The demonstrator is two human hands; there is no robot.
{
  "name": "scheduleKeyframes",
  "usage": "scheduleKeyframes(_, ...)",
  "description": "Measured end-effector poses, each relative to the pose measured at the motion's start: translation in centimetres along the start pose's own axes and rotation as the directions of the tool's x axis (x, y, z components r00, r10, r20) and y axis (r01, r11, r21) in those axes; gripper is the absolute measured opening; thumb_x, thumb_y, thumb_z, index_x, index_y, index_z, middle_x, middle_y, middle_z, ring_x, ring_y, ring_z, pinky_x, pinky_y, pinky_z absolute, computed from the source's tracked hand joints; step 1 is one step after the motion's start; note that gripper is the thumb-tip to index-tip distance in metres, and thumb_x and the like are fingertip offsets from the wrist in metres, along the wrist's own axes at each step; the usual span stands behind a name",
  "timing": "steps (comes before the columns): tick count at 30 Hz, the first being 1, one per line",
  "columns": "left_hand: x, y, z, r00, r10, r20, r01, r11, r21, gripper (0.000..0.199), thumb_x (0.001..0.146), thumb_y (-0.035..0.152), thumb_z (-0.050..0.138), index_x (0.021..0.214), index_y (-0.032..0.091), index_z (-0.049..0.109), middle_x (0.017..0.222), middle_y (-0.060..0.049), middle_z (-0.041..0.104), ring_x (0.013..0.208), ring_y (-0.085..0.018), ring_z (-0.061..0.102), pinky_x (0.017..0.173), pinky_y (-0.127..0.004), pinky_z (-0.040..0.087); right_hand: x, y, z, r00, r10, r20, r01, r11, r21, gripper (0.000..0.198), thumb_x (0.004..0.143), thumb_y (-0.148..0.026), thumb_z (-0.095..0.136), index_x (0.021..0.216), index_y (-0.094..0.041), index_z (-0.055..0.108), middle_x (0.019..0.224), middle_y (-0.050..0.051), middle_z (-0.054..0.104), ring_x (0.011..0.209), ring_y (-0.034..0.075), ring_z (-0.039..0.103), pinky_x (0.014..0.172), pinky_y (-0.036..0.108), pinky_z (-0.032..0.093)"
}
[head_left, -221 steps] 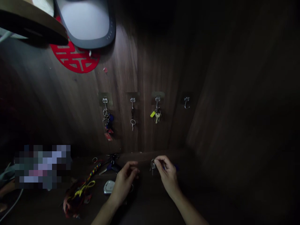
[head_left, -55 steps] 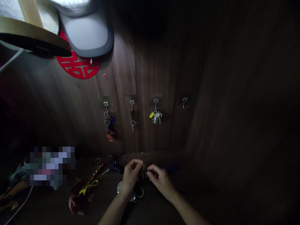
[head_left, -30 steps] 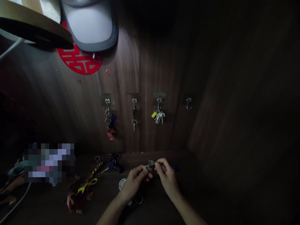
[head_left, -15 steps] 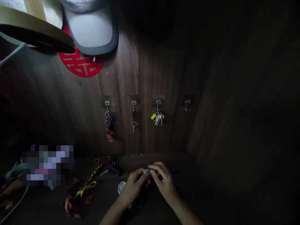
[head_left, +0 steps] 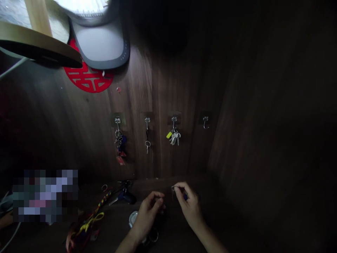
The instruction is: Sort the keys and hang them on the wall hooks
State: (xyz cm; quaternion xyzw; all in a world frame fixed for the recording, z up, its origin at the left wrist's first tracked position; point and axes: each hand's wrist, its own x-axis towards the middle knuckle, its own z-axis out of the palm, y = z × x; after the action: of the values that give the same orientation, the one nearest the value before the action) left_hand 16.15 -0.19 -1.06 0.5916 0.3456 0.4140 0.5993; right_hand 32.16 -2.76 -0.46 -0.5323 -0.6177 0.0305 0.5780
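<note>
Above the dark wooden surface, my right hand [head_left: 190, 201] pinches a small metal key ring [head_left: 173, 188] between thumb and fingertips; what hangs from it is too dim to tell. A bit of something blue [head_left: 185, 196] shows by its fingers. My left hand [head_left: 152, 208] is to the left, apart from the ring, with loosely curled fingers, a gap before the thumb and nothing visible in it. Under the left wrist lie a round silvery object [head_left: 133, 218] and a ring [head_left: 153, 235], both partly covered. Keys with a dark fob [head_left: 128, 197] lie farther left.
On the wooden wall, bunches of keys [head_left: 174, 137], [head_left: 119, 142] and a small ring on a cord [head_left: 147, 144] hang from hooks; a bare hook [head_left: 206, 123] is at right. Colourful cords [head_left: 88, 223] lie at left. A cap [head_left: 101, 45] and a round object [head_left: 39, 45] jut out above.
My hands, together at the small metal piece before, have come apart. The right hand keeps the ring; the left has let go. The view has shifted slightly, so the wall appears lower.
</note>
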Motion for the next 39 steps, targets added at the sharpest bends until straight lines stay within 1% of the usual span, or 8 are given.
scheduleKeyframes(6, 0.0, -0.3, 0.1, 1.0, -0.005, -0.001, 0.005, 1.0, 0.024, 0.042, 0.07, 0.056, 0.06, 0.088, 0.018, 0.058, 0.066, 0.002, 0.058, 0.063, -0.013, 0.054, 0.057, -0.022, 0.04, 2.8, -0.9, -1.6, 0.998, 0.037, -0.051, -0.035, 0.999, 0.042, 0.021, 0.085, -0.037, 0.047, 0.077, -0.021, 0.058, 0.065, 0.001, 0.062, 0.059, 0.014, 0.057, 0.054, 0.021, 0.045)
scheduleKeyframes(9, 0.0, -0.2, 0.1, 1.0, 0.006, 0.012, -0.006, 1.0, 0.024, 0.041, 0.069, 0.056, 0.061, 0.087, 0.019, 0.058, 0.065, 0.002, 0.057, 0.064, -0.014, 0.054, 0.058, -0.022, 0.04, 5.3, -2.0, -2.5, 0.995, 0.02, -0.102, -0.012, 0.997, 0.077, 0.021, 0.083, -0.038, 0.051, 0.075, -0.02, 0.059, 0.067, 0.002, 0.063, 0.061, 0.015, 0.057, 0.054, 0.022, 0.045)
scheduleKeyframes(12, -0.1, -0.2, 0.1, 1.0, 0.016, 0.024, -0.017, 0.999, 0.041, 0.039, 0.07, 0.055, 0.06, 0.085, 0.019, 0.058, 0.065, 0.002, 0.057, 0.063, -0.014, 0.053, 0.058, -0.022, 0.04, 8.1, -3.4, -3.2, 0.983, 0.028, -0.181, -0.008, 0.994, 0.107, 0.02, 0.079, -0.037, 0.054, 0.071, -0.019, 0.059, 0.062, 0.0, 0.059, 0.054, 0.013, 0.052, 0.051, 0.022, 0.042)
scheduleKeyframes(16, 0.0, -0.2, 0.2, 0.999, 0.018, 0.038, -0.021, 0.997, 0.076, 0.04, 0.07, 0.056, 0.06, 0.084, 0.019, 0.059, 0.064, 0.002, 0.057, 0.061, -0.013, 0.052, 0.059, -0.022, 0.039, 11.7, -5.3, -3.5, 0.974, 0.015, -0.225, 0.021, 0.988, 0.154, 0.018, 0.075, -0.035, 0.056, 0.068, -0.018, 0.059, 0.058, -0.002, 0.056, 0.054, 0.012, 0.05, 0.051, 0.022, 0.04)
scheduleKeyframes(20, 0.1, -0.2, 0.2, 0.999, 0.008, 0.035, -0.011, 0.997, 0.08, 0.04, 0.069, 0.056, 0.06, 0.081, 0.018, 0.058, 0.062, 0.002, 0.056, 0.058, -0.013, 0.05, 0.057, -0.022, 0.037, 14.9, -6.9, -3.2, 0.977, 0.045, -0.209, 0.005, 0.972, 0.235, 0.017, 0.07, -0.032, 0.058, 0.062, -0.017, 0.056, 0.054, -0.004, 0.052, 0.049, 0.01, 0.046, 0.046, 0.02, 0.038)
scheduleKeyframes(24, 0.2, -0.4, 0.1, 0.999, 0.012, 0.046, -0.016, 0.996, 0.091, 0.039, 0.07, 0.055, 0.059, 0.081, 0.018, 0.058, 0.061, 0.002, 0.056, 0.056, -0.012, 0.048, 0.057, -0.023, 0.036, 17.5, -8.1, -2.8, 0.974, 0.144, -0.173, -0.08, 0.941, 0.329, 0.014, 0.065, -0.03, 0.06, 0.062, -0.017, 0.057, 0.052, -0.004, 0.055, 0.046, 0.008, 0.047, 0.042, 0.018, 0.035)
scheduleKeyframes(28, 0.4, -0.8, 0.0, 0.998, 0.014, 0.058, -0.019, 0.996, 0.092, 0.039, 0.072, 0.054, 0.057, 0.082, 0.017, 0.057, 0.063, 0.002, 0.056, 0.058, -0.012, 0.049, 0.057, -0.023, 0.036, 19.1, -8.1, -2.4, 0.952, 0.255, -0.169, -0.17, 0.9, 0.401, 0.014, 0.061, -0.029, 0.061, 0.061, -0.015, 0.057, 0.051, -0.003, 0.058, 0.043, 0.008, 0.049, 0.04, 0.018, 0.033)
scheduleKeyframes(39, 0.2, -0.5, 0.1, 0.996, 0.024, 0.08, -0.035, 0.99, 0.14, 0.033, 0.075, 0.048, 0.055, 0.082, 0.017, 0.057, 0.063, 0.002, 0.056, 0.059, -0.012, 0.05, 0.058, -0.022, 0.037, 19.7, -5.9, -1.5, 0.913, 0.33, -0.241, -0.213, 0.887, 0.41, 0.016, 0.059, -0.029, 0.062, 0.055, -0.017, 0.053, 0.044, -0.005, 0.052, 0.041, 0.008, 0.045, 0.04, 0.02, 0.03)
